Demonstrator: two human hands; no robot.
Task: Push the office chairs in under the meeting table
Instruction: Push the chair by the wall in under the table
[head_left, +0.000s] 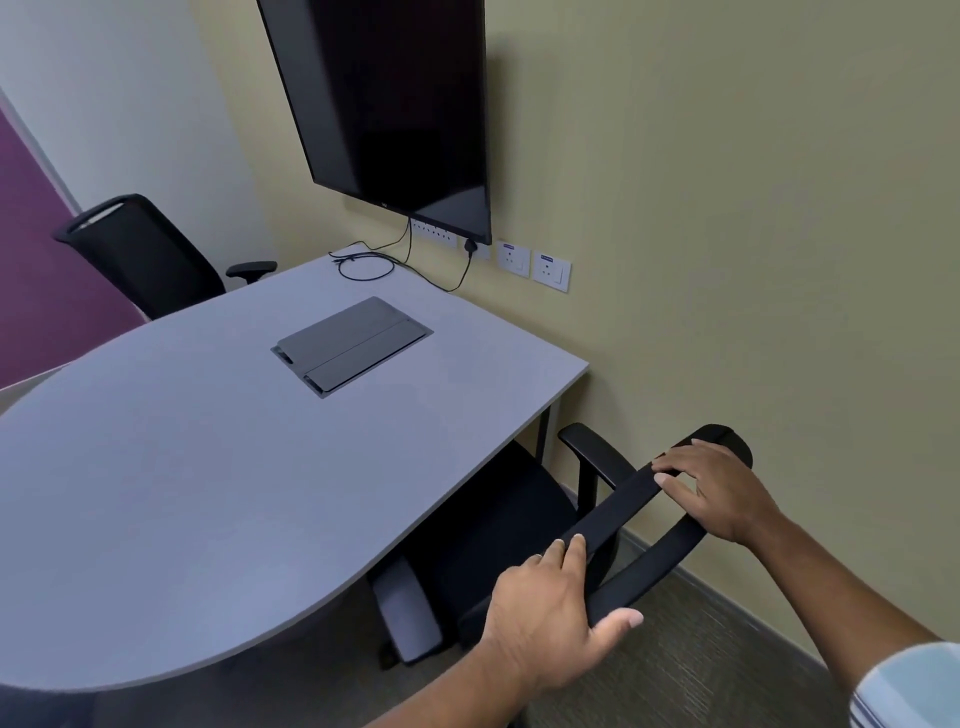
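Observation:
A black office chair (498, 525) stands at the near right side of the grey meeting table (171, 483), its seat partly under the table edge. My left hand (550, 618) grips the lower end of the chair's curved top rail. My right hand (711, 488) holds the upper end of the same rail, close to the wall. A second black office chair (140, 254) stands at the table's far left side, its backrest upright and one armrest near the table edge.
A dark wall screen (395, 104) hangs above the table's far end, with cables (363, 265) on the tabletop and sockets (535, 262) on the beige wall. A grey cable hatch (353, 343) sits in the tabletop. The wall runs close along the chair's right side; carpet (691, 665) lies below.

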